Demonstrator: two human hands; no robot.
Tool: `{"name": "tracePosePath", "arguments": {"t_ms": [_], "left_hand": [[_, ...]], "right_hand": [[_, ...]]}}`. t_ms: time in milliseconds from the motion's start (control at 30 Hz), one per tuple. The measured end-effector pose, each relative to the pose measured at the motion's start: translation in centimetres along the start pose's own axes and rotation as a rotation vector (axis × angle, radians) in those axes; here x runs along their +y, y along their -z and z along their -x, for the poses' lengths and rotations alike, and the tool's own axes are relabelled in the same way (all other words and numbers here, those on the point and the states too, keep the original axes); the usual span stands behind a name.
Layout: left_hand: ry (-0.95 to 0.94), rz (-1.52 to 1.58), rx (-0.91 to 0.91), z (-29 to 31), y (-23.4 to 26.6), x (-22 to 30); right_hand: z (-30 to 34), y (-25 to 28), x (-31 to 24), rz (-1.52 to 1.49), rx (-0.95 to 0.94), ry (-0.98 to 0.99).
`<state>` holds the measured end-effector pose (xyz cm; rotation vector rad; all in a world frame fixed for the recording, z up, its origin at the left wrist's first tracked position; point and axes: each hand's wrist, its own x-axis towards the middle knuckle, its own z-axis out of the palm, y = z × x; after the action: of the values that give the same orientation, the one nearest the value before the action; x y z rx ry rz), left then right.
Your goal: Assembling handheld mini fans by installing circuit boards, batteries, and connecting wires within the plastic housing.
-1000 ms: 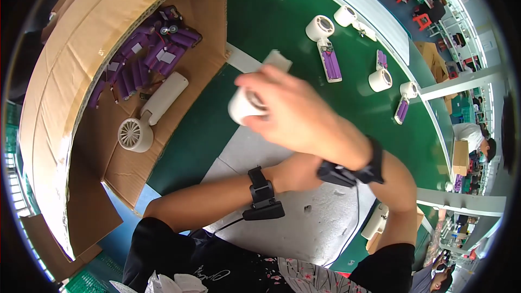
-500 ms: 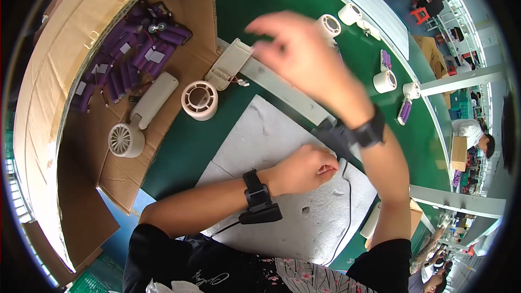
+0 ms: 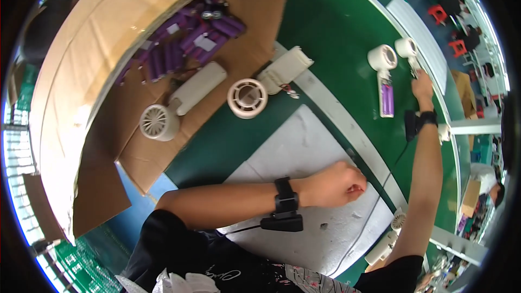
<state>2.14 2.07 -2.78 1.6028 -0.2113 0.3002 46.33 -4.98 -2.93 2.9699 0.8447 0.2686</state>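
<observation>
- A black wristband sits behind the fingers of the bare left hand.
- From it juts a flat black box, its thin black cable leading away from those fingers.
- Behind the fingers of the bare right hand, a black strap carries a dark block.
- Far back from the fingers: short black sleeves, a black shirt with white script-like print, and a pale panel with reddish flecks and dark lines.

Red stools beyond a green worktable
</observation>
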Motion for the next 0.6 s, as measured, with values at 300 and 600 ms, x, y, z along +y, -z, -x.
{"name": "tracePosePath", "arguments": {"t_ms": [300, 600], "left_hand": [[-0.014, -0.029, -0.007, 0.0, 0.0, 0.1], [-0.011, -0.076, -0.045, -0.4, 0.9, 0.5]], "right_hand": [[8.1, 8.6, -3.1, -0.244, 0.016, 0.064], [22.4, 16.7, -3.0, -0.238, 0.09, 0.174]]}}
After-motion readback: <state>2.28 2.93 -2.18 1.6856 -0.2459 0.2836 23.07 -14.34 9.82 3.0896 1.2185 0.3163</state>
